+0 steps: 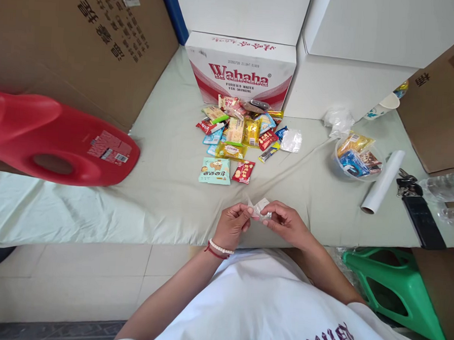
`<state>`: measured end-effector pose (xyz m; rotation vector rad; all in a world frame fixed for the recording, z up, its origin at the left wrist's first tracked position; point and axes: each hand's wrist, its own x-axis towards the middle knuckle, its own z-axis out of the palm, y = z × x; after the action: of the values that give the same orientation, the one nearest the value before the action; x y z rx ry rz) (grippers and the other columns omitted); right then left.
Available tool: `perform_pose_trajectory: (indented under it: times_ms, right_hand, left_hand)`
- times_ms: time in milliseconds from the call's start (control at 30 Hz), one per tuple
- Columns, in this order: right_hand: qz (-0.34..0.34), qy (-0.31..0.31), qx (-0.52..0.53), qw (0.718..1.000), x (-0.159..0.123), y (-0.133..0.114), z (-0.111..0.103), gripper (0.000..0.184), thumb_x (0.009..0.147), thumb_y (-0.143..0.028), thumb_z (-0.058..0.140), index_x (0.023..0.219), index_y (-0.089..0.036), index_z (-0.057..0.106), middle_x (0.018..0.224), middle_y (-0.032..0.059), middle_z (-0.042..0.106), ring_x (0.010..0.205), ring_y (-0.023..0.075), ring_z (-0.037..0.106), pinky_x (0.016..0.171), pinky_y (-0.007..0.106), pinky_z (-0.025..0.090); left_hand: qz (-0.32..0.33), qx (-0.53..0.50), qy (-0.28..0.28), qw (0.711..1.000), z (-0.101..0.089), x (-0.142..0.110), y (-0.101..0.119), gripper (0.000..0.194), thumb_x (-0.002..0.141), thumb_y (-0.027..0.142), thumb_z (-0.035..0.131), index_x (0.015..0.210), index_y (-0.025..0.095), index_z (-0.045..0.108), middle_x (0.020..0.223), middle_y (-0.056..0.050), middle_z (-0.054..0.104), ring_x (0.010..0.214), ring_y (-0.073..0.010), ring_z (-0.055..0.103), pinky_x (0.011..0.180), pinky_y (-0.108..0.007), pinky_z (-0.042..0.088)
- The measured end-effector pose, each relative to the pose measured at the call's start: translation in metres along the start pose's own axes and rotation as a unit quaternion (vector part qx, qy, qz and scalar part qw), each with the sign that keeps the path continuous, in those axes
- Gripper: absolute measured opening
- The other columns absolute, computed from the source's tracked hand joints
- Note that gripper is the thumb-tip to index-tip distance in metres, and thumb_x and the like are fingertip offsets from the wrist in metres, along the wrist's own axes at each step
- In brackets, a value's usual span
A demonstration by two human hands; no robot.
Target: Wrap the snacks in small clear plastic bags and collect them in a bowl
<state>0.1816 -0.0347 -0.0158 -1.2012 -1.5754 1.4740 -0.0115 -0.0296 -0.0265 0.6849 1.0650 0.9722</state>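
A small clear plastic bag (pixel 262 207) with a bit of pink at its lower edge is stretched between my two hands, near the table's front edge. My left hand (pixel 235 220) pinches its left side between thumb and finger. The opposite side is gripped by my right hand (pixel 285 222), fingers curled in. Just beyond them lie a mint-green snack packet (pixel 215 171) and a small red packet (pixel 243 172). Behind these is a heap of wrapped snacks (pixel 235 131) in several colours, with a folded clear bag (pixel 291 141) at its right.
A Wahaha water carton (pixel 242 72) backs the heap. To the left stands a big red jug (pixel 61 141). On the right are a clear bowl of snacks (pixel 379 173), a white roll (pixel 383 182), keys (pixel 409 185), a black phone (pixel 424 222) and plastic bottles (pixel 445 187). A green stool (pixel 399 295) sits below.
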Motion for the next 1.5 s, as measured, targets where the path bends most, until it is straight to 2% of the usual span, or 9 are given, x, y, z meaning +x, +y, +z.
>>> perform_pose_trajectory:
  times_ms: [133, 333, 400, 567, 733, 933, 1133, 1233, 1500]
  right_hand:
    - [0.007, -0.006, -0.017, 1.0, 0.0, 0.002, 0.0, 0.022, 0.094, -0.043, 0.066, 0.094, -0.021, 0.073, 0.079, -0.0012, 0.054, 0.062, 0.0102, 0.04, 0.057, 0.025, 0.032]
    - [0.057, -0.017, 0.074, 0.995, 0.0, 0.003, 0.001, 0.032, 0.093, -0.053, 0.065, 0.091, -0.02, 0.065, 0.072, -0.0035, 0.05, 0.062, 0.0111, 0.037, 0.058, 0.025, 0.03]
    - [0.061, -0.008, 0.068, 0.996, 0.0, 0.002, 0.002, 0.034, 0.093, -0.054, 0.065, 0.089, -0.02, 0.065, 0.07, -0.0038, 0.049, 0.061, 0.011, 0.037, 0.057, 0.025, 0.03]
    - [0.045, 0.026, 0.015, 0.999, -0.002, -0.002, 0.003, 0.034, 0.09, -0.053, 0.069, 0.084, -0.02, 0.065, 0.07, -0.0034, 0.05, 0.061, 0.0107, 0.037, 0.057, 0.026, 0.029]
    - [0.055, 0.027, 0.058, 0.996, -0.005, 0.002, 0.002, 0.036, 0.092, -0.054, 0.066, 0.084, -0.019, 0.062, 0.071, -0.0029, 0.051, 0.063, 0.0111, 0.039, 0.059, 0.026, 0.032]
    - [0.063, 0.035, 0.094, 0.993, -0.009, 0.005, 0.001, 0.036, 0.094, -0.056, 0.062, 0.088, -0.02, 0.06, 0.071, -0.0037, 0.048, 0.063, 0.0113, 0.039, 0.06, 0.026, 0.033]
    - [-0.004, 0.027, -0.025, 0.999, -0.009, -0.004, 0.004, 0.029, 0.099, -0.046, 0.057, 0.086, -0.021, 0.062, 0.078, -0.0002, 0.053, 0.069, 0.0138, 0.045, 0.065, 0.028, 0.036]
    - [-0.026, 0.021, -0.057, 0.998, -0.008, -0.005, 0.006, 0.028, 0.1, -0.046, 0.056, 0.087, -0.022, 0.063, 0.08, 0.0006, 0.054, 0.07, 0.0142, 0.047, 0.066, 0.028, 0.038]
    - [0.058, 0.087, 0.113, 0.988, 0.003, 0.0, 0.015, 0.038, 0.088, -0.059, 0.069, 0.091, -0.022, 0.061, 0.065, -0.0056, 0.046, 0.059, 0.0113, 0.039, 0.056, 0.026, 0.032]
  left_hand:
    - [-0.019, -0.014, -0.013, 1.0, 0.002, 0.0, 0.002, 0.053, 0.069, 0.064, 0.083, 0.069, 0.017, 0.059, 0.059, 0.002, 0.064, 0.044, -0.0052, 0.042, 0.045, -0.021, 0.024]
    - [-0.009, -0.046, -0.031, 0.998, 0.004, -0.002, 0.0, 0.055, 0.079, 0.07, 0.072, 0.073, 0.019, 0.052, 0.057, 0.003, 0.058, 0.052, -0.0079, 0.048, 0.052, -0.021, 0.033]
    - [0.006, -0.044, -0.046, 0.998, 0.006, -0.002, 0.0, 0.054, 0.076, 0.069, 0.075, 0.078, 0.019, 0.055, 0.065, 0.002, 0.062, 0.057, -0.009, 0.051, 0.055, -0.022, 0.037]
    - [0.024, 0.035, -0.054, 0.998, 0.008, -0.002, -0.004, 0.039, 0.068, 0.045, 0.09, 0.083, 0.017, 0.068, 0.074, 0.001, 0.064, 0.068, -0.0104, 0.054, 0.067, -0.024, 0.043]
    - [0.008, 0.049, -0.033, 0.998, 0.008, 0.0, -0.01, 0.034, 0.074, 0.048, 0.084, 0.077, 0.016, 0.071, 0.062, 0.004, 0.057, 0.059, -0.0091, 0.046, 0.059, -0.024, 0.037]
    - [0.002, 0.057, -0.026, 0.998, 0.008, -0.003, -0.006, 0.032, 0.077, 0.048, 0.079, 0.079, 0.016, 0.072, 0.064, 0.003, 0.058, 0.058, -0.0096, 0.046, 0.058, -0.024, 0.037]
    - [0.048, 0.086, 0.006, 0.995, 0.01, -0.005, 0.001, 0.029, 0.076, 0.045, 0.082, 0.088, 0.019, 0.076, 0.075, 0.0, 0.064, 0.063, -0.0106, 0.05, 0.061, -0.024, 0.04]
    - [0.074, 0.099, 0.026, 0.992, 0.012, -0.004, 0.003, 0.024, 0.076, 0.042, 0.081, 0.079, 0.019, 0.076, 0.073, 0.0, 0.063, 0.065, -0.0115, 0.05, 0.062, -0.025, 0.04]
    - [0.112, 0.112, 0.012, 0.987, 0.014, -0.005, 0.004, 0.022, 0.079, 0.041, 0.08, 0.081, 0.019, 0.075, 0.073, 0.0, 0.061, 0.065, -0.0116, 0.052, 0.064, -0.026, 0.042]
